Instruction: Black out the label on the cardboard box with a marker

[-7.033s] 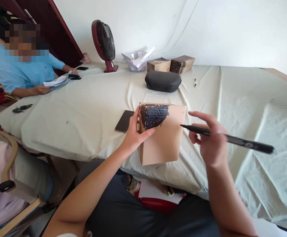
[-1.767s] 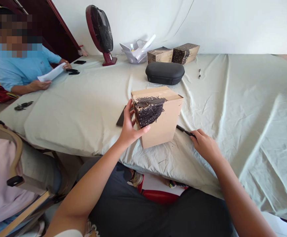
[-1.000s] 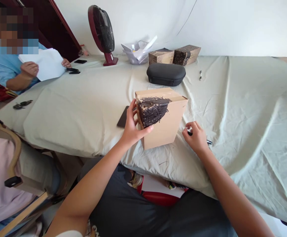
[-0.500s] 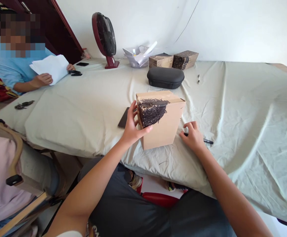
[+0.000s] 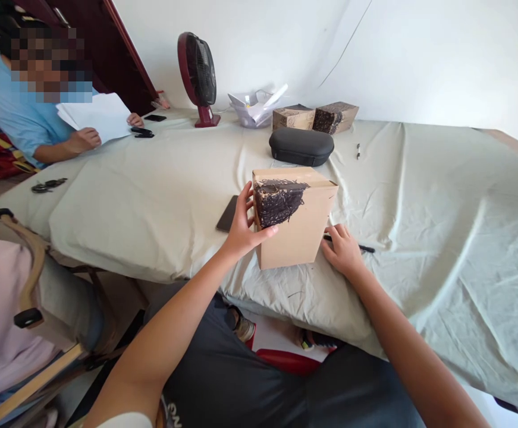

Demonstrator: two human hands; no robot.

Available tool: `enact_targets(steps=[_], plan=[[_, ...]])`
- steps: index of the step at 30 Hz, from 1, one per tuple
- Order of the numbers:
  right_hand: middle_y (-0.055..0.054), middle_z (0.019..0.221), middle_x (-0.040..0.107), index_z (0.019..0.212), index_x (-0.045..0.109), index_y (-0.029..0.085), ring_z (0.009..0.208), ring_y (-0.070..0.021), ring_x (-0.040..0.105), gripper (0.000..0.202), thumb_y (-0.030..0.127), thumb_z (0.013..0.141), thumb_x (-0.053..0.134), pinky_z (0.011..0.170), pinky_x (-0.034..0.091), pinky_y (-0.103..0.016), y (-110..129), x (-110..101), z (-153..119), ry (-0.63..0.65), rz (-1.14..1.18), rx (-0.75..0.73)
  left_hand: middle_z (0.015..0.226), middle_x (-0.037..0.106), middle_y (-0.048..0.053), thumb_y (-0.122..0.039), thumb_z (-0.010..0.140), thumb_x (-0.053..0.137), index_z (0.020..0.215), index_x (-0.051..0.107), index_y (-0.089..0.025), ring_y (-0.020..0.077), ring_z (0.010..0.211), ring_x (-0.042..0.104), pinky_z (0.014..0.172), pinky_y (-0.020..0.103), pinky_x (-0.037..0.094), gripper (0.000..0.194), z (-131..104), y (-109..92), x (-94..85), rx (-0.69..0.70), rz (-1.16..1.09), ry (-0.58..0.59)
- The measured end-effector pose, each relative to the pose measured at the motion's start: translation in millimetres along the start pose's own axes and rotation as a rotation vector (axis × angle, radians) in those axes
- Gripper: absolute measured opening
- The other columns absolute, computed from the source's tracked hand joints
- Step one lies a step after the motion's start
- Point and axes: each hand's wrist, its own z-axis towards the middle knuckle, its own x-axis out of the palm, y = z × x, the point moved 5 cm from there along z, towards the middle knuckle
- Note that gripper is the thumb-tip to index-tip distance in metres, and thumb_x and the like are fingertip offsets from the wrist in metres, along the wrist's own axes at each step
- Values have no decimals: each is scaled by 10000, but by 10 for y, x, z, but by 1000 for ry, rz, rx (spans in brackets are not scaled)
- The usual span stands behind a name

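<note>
A tan cardboard box (image 5: pixel 298 229) stands tilted near the table's front edge, its upper left corner covered in dark scribbled strands. My left hand (image 5: pixel 246 229) grips that left side, thumb on the front face and fingers round the side. Just right of the box, my right hand (image 5: pixel 342 246) rests low at the cloth with its fingers bent over a black pen (image 5: pixel 366 248). The pen's other end passes under the palm. A dark flat phone (image 5: pixel 227 215) lies behind my left hand, partly hidden.
Farther back are a black case (image 5: pixel 301 147), two patterned boxes (image 5: pixel 336 116), a plastic basket (image 5: pixel 255 116) and a fan (image 5: pixel 198 74). A person at the left holds white papers (image 5: pixel 100 116). A chair (image 5: pixel 31 279) stands at the lower left.
My right hand has moved slightly left, closer to the box, and lower over the pen, which has shifted left too. The whole view has shifted a little; my left hand keeps its hold.
</note>
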Motion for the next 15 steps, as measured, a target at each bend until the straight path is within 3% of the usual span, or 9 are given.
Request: enact_targets(steps=[3, 6, 8, 10, 12, 13, 15], plan=[[-190, 1396, 693, 1383, 640, 241, 1368, -429, 574, 583, 660, 1041, 421, 1196, 372, -707, 46, -42, 7, 20, 252, -66, 1749, 332, 124, -614, 731, 972, 1694, 239, -536, 468, 1596, 432, 1135, 633, 587, 1212, -4, 40, 31, 1, -29, 22], [-143, 1635, 576, 1618, 463, 319, 1556, -395, 487, 854, 875, 969, 461, 1273, 396, -655, 165, -67, 36, 137, 731, -147, 1747, 337, 124, -625, 748, 960, 1707, 197, -542, 456, 1609, 427, 1141, 627, 583, 1229, 10, 93, 79, 13, -70, 51], [-162, 1649, 566, 1639, 424, 303, 1550, -399, 519, 1011, 866, 850, 712, 1240, 481, -609, 255, -20, 61, 250, 913, -132, 1780, 313, 112, -660, 736, 958, 1716, 149, -552, 443, 1617, 427, 1163, 622, 567, 1276, 63, 117, 76, 30, -108, 100], [-206, 1591, 604, 1595, 457, 251, 1475, -420, 591, 1085, 771, 746, 889, 1191, 537, -611, 307, 56, 82, 275, 977, -76, 1799, 325, 108, -766, 725, 915, 1727, 144, -533, 438, 1615, 443, 1186, 632, 543, 1286, 157, 152, 33, -7, -124, 208], [-227, 1559, 612, 1578, 461, 231, 1434, -430, 615, 1098, 757, 725, 912, 1179, 540, -641, 302, 121, 95, 178, 1000, -18, 1750, 444, 116, -910, 804, 730, 1722, 265, -469, 420, 1599, 478, 1200, 623, 525, 1119, 263, 253, -68, -167, 19, 303], [-229, 1562, 602, 1593, 444, 234, 1439, -434, 607, 1113, 767, 729, 901, 1191, 523, -661, 286, 144, 95, 109, 993, 0, 1702, 516, 118, -924, 894, 589, 1695, 361, -430, 396, 1590, 493, 1216, 600, 508, 968, 309, 335, -167, -291, 207, 278], [-227, 1578, 571, 1646, 384, 250, 1487, -443, 556, 1160, 780, 742, 882, 1236, 458, -704, 255, 168, 89, -19, 933, -1, 1672, 537, 172, -870, 902, 625, 1626, 485, -331, 440, 1606, 437, 1271, 642, 417, 913, 367, 467, -397, -499, 581, 147]])
